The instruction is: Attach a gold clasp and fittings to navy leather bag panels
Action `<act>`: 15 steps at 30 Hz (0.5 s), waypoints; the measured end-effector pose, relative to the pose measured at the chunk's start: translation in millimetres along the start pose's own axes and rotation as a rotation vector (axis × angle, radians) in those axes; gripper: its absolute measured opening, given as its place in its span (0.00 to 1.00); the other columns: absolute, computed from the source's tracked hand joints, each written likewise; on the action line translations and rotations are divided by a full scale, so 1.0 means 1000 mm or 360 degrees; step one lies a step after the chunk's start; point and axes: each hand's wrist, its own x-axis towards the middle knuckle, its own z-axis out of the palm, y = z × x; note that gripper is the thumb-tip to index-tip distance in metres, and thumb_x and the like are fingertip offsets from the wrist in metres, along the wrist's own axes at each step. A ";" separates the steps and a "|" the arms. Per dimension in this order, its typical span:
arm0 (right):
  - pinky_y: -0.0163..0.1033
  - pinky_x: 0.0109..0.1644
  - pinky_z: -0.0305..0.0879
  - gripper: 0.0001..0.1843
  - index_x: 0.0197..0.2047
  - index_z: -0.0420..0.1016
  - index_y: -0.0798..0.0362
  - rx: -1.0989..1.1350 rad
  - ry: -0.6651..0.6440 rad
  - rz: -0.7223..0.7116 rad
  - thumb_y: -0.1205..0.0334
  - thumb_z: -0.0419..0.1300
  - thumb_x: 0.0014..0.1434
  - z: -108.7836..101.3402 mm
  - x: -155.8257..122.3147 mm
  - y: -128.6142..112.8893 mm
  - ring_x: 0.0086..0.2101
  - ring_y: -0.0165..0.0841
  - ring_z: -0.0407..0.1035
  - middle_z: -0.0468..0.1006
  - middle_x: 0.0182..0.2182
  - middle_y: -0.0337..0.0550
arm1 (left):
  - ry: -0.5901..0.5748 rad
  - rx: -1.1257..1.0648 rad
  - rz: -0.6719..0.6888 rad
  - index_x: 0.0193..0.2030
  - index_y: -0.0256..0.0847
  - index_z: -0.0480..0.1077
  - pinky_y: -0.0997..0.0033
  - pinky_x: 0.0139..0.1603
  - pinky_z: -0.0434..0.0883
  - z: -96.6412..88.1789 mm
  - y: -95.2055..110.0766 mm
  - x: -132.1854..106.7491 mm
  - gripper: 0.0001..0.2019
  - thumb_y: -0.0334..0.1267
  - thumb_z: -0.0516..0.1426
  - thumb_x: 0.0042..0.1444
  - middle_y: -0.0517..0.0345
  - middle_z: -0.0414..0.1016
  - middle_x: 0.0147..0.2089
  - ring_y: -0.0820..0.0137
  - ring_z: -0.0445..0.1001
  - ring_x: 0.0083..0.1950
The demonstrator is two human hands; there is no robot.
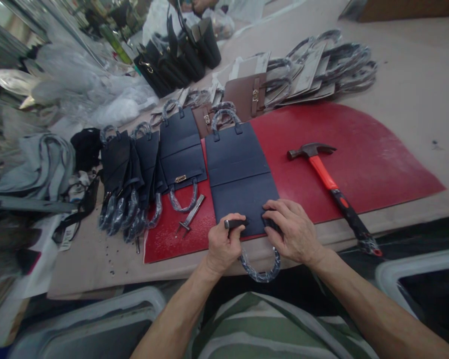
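Pinching a dark piece (pixel 232 224) at the navy bag (pixel 237 172), the left hand (pixel 224 243) faces the right hand (pixel 292 230), bent over the bag, grip unclear.

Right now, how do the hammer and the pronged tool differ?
The hammer is larger than the pronged tool. The hammer has an orange-and-black handle; the pronged tool is silvery. The hammer reaches past the red mat; the pronged tool lies wholly on it. Neither is held.
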 end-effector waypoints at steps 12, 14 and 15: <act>0.53 0.54 0.66 0.11 0.47 0.72 0.51 0.0252 -0.0022 0.0053 0.62 0.60 0.60 -0.015 0.006 0.002 0.51 0.46 0.68 0.75 0.51 0.51 | -0.0128 -0.0081 -0.0101 0.45 0.40 0.69 0.70 0.46 0.77 0.005 0.000 0.007 0.07 0.29 0.53 0.63 0.53 0.78 0.41 0.68 0.80 0.42; 0.53 0.54 0.67 0.11 0.47 0.73 0.50 0.0214 0.0127 0.0130 0.61 0.59 0.61 -0.029 0.007 0.007 0.51 0.46 0.69 0.75 0.50 0.52 | -0.0126 -0.0095 -0.0079 0.45 0.40 0.69 0.71 0.45 0.77 0.005 0.000 0.008 0.07 0.30 0.53 0.63 0.53 0.78 0.40 0.68 0.80 0.40; 0.54 0.54 0.66 0.11 0.47 0.73 0.51 0.0100 0.0223 0.0198 0.61 0.59 0.61 -0.037 0.008 0.011 0.51 0.47 0.69 0.75 0.49 0.53 | -0.0120 -0.0106 -0.0074 0.45 0.40 0.69 0.71 0.44 0.77 0.005 0.000 0.009 0.07 0.29 0.53 0.63 0.54 0.78 0.39 0.68 0.80 0.40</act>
